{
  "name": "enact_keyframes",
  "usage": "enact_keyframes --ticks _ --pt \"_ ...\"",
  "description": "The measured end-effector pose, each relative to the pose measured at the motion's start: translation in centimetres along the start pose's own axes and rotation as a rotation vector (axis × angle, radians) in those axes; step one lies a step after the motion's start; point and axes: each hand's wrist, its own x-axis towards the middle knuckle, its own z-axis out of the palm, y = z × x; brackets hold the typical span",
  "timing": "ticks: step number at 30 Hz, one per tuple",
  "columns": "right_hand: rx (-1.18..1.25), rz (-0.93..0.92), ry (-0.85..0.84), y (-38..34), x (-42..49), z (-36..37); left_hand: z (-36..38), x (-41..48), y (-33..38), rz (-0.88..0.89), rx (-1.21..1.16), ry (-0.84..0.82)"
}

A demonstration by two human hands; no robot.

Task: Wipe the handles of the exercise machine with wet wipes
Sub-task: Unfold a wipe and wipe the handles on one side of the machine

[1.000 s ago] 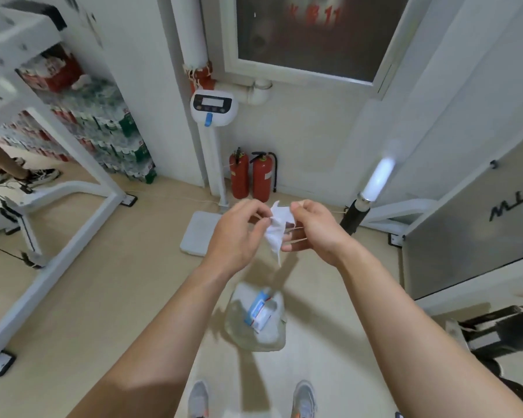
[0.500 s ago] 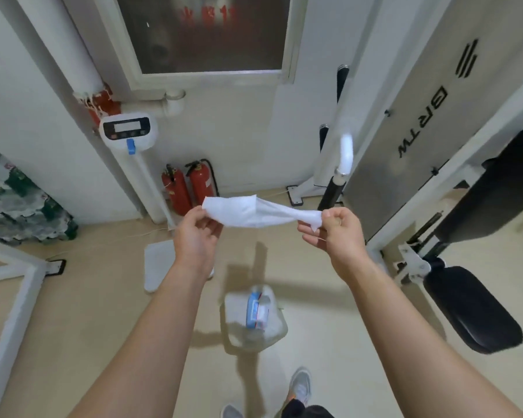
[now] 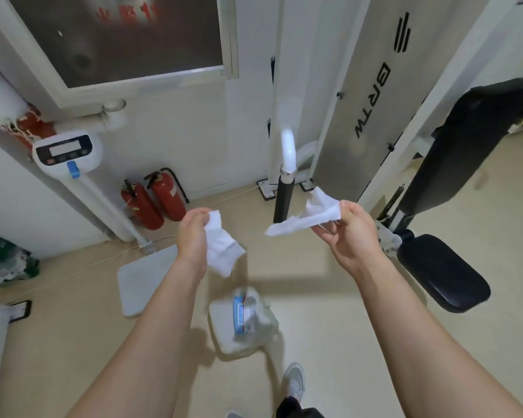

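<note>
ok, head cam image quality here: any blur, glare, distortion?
Head view: wide-angle bowing, the machine frame leans; the white bar above the black handle is blown out; the wipes pack on the floor is motion-smeared; the left hand and right hand with their wipes are fairly sharp; soft arm shadows fall on the floor.

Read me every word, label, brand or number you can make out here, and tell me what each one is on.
"GRTW", in black letters running up the grey machine panel, below a logo of three black bars.
Red characters on the dark window: too blurred to read.
Scale display: screen and buttons unreadable.
Blue-and-white label on the wipes pack on the floor: too blurred.
Labels on the fire extinguishers: too small.
</note>
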Motion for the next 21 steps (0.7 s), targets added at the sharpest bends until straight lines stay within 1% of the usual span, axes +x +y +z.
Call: enact_keyframes --ticks 3,5,7,8,10,11,14,15,17,18,19,20,21 --pt "0.024 0.046 -0.041 -0.9 0.7 -0.4 2.8 -1.6 0.2 0.195 0.366 -0.221" --pt "0.057 0.074 -0.035 -1.2 1.3 -0.8 4.4 -2.6 0.3 0.234 0.479 -0.388" --pt "0.179 0.187 -0.060 -1.2 2.1 -1.2 5.8 -3.9 0.0 0.202 0.488 -0.566" --pt "0.233 0.239 -0.076 -1.1 2.3 -1.3 6.6 -4.5 -0.1 0.148 0.435 -0.640" --pt "0.267 0.265 -0.129 -0.9 2.9 -1.7 7.7 -5.5 -0.2 -0.020 0.211 -0.705" --pt "0.265 0.255 -0.133 -0.8 2.9 -1.8 8.0 -5.6 -0.3 -0.078 0.118 -0.691" --pt "0.184 0.199 -0.106 -0.3 3.1 -2.2 7.6 -5.6 -0.7 -0.131 0.017 -0.564" --pt "0.137 0.196 -0.092 -0.1 3.0 -2.4 7.1 -5.7 -0.8 -0.181 -0.048 -0.524" --pt "-0.085 0.173 -0.034 0.7 2.6 -2.9 5.9 -5.9 -1.2 -0.327 -0.228 -0.435" --pt "-0.195 0.180 -0.055 1.4 2.0 -2.9 5.1 -5.8 -1.6 -0.393 -0.304 -0.396" --pt "-0.258 0.219 -0.112 2.3 1.2 -2.8 4.3 -5.4 -2.2 -0.441 -0.361 -0.365" --pt "-0.282 0.275 -0.153 3.4 0.4 -2.8 3.6 -5.2 -2.8 -0.477 -0.408 -0.352" --pt "-0.331 0.336 -0.156 4.4 -0.6 -2.5 2.7 -5.0 -3.5 -0.500 -0.433 -0.340"
